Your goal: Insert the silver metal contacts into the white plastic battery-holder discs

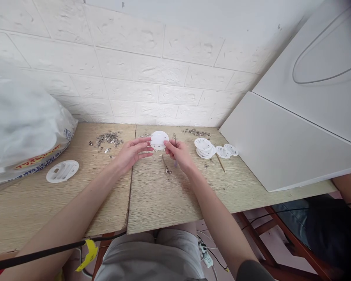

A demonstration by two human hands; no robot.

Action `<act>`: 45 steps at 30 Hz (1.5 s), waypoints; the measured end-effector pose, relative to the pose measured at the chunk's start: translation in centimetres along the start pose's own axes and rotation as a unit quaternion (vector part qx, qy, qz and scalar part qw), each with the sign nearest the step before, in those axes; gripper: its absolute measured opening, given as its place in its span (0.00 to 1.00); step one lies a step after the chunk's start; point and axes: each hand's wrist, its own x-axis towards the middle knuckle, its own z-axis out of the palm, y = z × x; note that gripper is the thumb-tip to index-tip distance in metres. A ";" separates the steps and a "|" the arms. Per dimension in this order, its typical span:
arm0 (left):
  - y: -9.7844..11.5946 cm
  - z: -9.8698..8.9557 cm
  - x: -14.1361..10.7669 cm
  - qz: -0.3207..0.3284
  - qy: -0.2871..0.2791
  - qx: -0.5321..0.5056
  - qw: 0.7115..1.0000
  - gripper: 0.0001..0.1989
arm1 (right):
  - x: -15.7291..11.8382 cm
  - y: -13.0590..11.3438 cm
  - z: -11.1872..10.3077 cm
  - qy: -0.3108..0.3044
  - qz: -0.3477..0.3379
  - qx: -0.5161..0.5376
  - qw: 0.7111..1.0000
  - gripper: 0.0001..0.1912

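Observation:
A round white plastic disc with small slots is held up over the wooden table. My right hand pinches its right edge between thumb and fingers. A thin, dark stick-like tool also shows at these fingers; its kind is unclear. At the disc's left edge is my left hand, fingers stretched and spread; I cannot tell whether the fingertips touch it. Small metal pieces lie on the table below the hands, and more are partly hidden behind the disc.
To the right sit several stacked white discs and a thin wooden stick. Metal pieces form piles at left and back right. Another disc lies beside a big plastic bag. A grey-white panel bounds the right; another person sits beyond it.

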 end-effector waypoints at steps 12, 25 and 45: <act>0.0 0.1 -0.3 0.017 -0.010 0.031 0.999 0.14 | -0.2 -0.9 -0.5 0.141 -0.131 -0.016 0.981 0.18; 0.1 0.0 -0.3 0.012 -0.004 0.050 0.999 0.12 | -1.4 -1.9 -8.9 0.426 -0.130 -0.326 0.834 0.18; 0.1 0.2 -0.4 0.002 0.002 0.056 0.998 0.11 | -1.3 -1.6 -10.5 0.379 0.134 -0.438 0.804 0.23</act>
